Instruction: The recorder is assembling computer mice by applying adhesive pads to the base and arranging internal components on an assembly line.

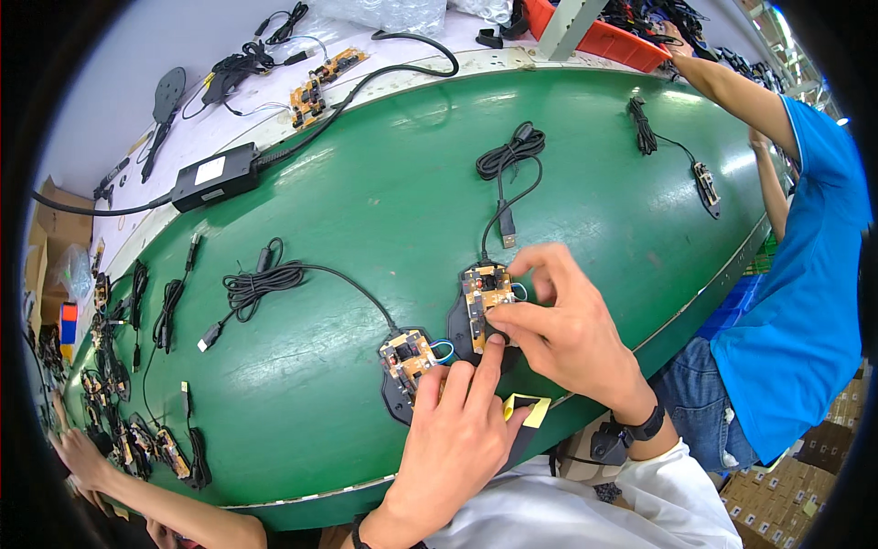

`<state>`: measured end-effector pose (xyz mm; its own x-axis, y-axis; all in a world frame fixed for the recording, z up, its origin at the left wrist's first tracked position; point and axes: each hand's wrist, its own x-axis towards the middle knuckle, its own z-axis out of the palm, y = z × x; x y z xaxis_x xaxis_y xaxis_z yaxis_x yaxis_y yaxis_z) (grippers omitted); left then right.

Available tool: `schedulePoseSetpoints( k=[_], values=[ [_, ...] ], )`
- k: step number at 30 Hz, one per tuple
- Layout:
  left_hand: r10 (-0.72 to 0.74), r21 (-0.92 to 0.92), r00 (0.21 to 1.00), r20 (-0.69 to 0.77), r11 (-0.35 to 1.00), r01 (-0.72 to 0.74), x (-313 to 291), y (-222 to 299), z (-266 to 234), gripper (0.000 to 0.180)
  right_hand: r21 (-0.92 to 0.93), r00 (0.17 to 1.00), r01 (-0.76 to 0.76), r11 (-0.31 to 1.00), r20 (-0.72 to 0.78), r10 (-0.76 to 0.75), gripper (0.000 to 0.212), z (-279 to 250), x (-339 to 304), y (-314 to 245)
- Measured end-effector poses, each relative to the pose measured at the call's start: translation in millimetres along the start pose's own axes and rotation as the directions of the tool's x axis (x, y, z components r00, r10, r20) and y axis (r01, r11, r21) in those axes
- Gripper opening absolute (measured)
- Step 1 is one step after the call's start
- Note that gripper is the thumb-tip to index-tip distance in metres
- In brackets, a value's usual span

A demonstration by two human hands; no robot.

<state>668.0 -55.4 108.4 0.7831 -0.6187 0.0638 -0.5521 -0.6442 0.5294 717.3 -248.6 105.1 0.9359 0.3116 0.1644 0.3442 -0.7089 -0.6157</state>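
Note:
My right hand (572,334) is closed in a pinch over a computer mouse's circuit board (489,285), which sits on a black mouse base (460,320) with its cable attached. Its thumb and fingertips are on the board's right side. My left hand (457,448) reaches up with its index fingertip at the base's lower end. Under its thumb is a black strip with yellow edges (540,414), partly hidden by the hand. The other left fingers lie across a second mouse circuit board (407,357), on its own base. What the right fingertips press is too small to tell.
Coiled cables (261,285) lie on the green work surface (366,220). A black power adapter (215,178) rests near the far edge. Another mouse base (706,188) is at right, by a co-worker in blue (796,302). A co-worker's arm (174,503) reaches toward boards at left.

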Motion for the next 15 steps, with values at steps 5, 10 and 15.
schedulePoseSetpoints(
  k=[5, 10, 15],
  values=[
    [0.010, -0.015, 1.000, 0.018, 1.000, -0.010, -2, -1, -3, 0.037, 0.099, 0.994, -0.108, 0.989, -0.008, 0.109, 0.028, 10, -5, 4],
    [0.024, -0.006, 1.000, 0.009, 1.000, -0.024, -4, -2, 0, 0.038, 0.130, 0.965, -0.249, 0.960, -0.051, 0.258, 0.086, 16, -10, 10],
    [0.000, -0.036, 1.000, 0.010, 0.999, 0.000, -6, 0, 3, 0.039, 0.123, 0.930, -0.347, 0.930, -0.082, 0.358, 0.077, 27, -5, 2]
  ],
)
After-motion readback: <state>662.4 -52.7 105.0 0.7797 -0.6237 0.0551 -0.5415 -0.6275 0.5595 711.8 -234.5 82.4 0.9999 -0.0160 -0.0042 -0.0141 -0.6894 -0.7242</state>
